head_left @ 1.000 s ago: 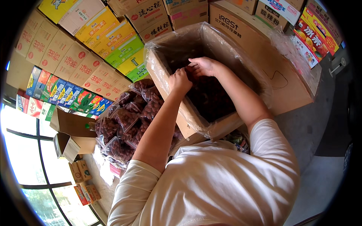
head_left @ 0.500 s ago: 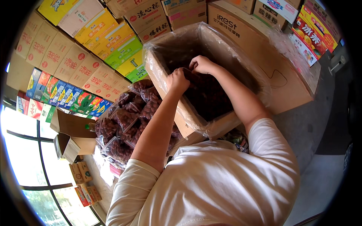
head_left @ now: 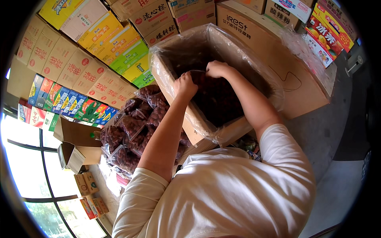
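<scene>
A large open cardboard box with a clear plastic liner stands before me, dark red dates heaped in its shadowed inside. My left hand is closed at the box's left side, pinching one edge of a clear plastic bag. My right hand is over the box's inside, its fingers closed at the bag's other edge. The bag's mouth stretches between both hands; its lower part is lost in the dark. Left of the box lie several filled bags of dates in a pile.
Stacked cartons line the far left, with yellow and green boxes beside them. A big flat carton lies right of the date box, crumpled plastic film on it. An open carton stands beyond the bag pile.
My right hand has moved slightly right and down, away from my left. My left hand has stayed nearly in place, and the bag's edge between them is more stretched.
</scene>
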Motion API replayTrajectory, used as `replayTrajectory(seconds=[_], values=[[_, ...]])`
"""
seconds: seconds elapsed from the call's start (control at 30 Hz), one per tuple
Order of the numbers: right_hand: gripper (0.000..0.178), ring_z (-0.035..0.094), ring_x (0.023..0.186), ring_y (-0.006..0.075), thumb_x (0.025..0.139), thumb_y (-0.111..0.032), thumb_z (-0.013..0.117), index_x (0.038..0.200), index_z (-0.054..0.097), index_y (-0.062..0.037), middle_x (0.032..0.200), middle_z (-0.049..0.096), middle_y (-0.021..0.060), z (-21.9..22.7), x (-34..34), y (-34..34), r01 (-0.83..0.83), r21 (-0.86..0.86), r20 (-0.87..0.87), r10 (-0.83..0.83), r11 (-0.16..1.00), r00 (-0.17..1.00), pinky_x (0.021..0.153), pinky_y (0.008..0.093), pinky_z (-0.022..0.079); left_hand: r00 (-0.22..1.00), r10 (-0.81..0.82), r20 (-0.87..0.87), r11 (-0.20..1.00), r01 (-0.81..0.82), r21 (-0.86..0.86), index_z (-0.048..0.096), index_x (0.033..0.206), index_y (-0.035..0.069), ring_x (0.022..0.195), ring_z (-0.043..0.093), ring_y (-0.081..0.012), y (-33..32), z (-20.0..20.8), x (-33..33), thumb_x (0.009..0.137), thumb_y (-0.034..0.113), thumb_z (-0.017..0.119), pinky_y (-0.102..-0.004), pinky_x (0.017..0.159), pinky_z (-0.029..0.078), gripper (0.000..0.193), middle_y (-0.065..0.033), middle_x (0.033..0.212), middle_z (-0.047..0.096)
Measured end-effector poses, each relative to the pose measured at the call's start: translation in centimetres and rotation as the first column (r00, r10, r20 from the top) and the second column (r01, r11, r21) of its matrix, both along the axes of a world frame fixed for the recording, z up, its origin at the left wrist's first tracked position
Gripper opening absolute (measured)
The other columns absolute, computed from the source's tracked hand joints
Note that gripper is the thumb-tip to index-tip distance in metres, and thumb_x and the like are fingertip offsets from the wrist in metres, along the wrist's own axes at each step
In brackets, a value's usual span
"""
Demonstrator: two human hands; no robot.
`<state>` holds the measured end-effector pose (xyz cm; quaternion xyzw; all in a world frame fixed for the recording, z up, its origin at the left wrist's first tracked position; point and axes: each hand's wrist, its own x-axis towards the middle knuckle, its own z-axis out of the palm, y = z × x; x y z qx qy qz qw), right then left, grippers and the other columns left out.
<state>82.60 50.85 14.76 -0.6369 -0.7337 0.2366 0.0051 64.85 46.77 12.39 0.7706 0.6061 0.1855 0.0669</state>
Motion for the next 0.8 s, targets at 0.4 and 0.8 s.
replayTrajectory(seconds=[0.4,0.8], values=[[0.026,0.063,0.092,0.0276,0.073,-0.034,0.061,0.085,0.071,-0.0141,0.094,0.067,0.0086,0.6,0.1,-0.1,0.069,0.216,-0.122,-0.043,0.974,0.992,0.08,0.0413,0.049,1.0,0.019,-0.022,0.99,-0.022,-0.139,0.057,0.112,0.006,0.107,0.055,-0.0292,-0.2,1.2,0.5,0.068,0.009,0.055,-0.0371,0.091,0.043,0.044,-0.0118,0.114,0.059],[0.025,0.06,0.095,0.0258,0.071,-0.034,0.064,0.077,0.07,-0.0108,0.097,0.063,0.0055,0.6,-0.2,-0.5,0.067,0.33,-0.115,-0.03,0.942,0.993,0.078,0.0406,0.05,0.999,0.019,0.039,0.995,-0.015,-0.097,0.058,0.111,0.006,0.105,0.056,-0.0302,0.0,0.5,0.5,0.068,0.008,0.053,-0.0376,0.09,0.044,0.043,-0.0128,0.112,0.06]])
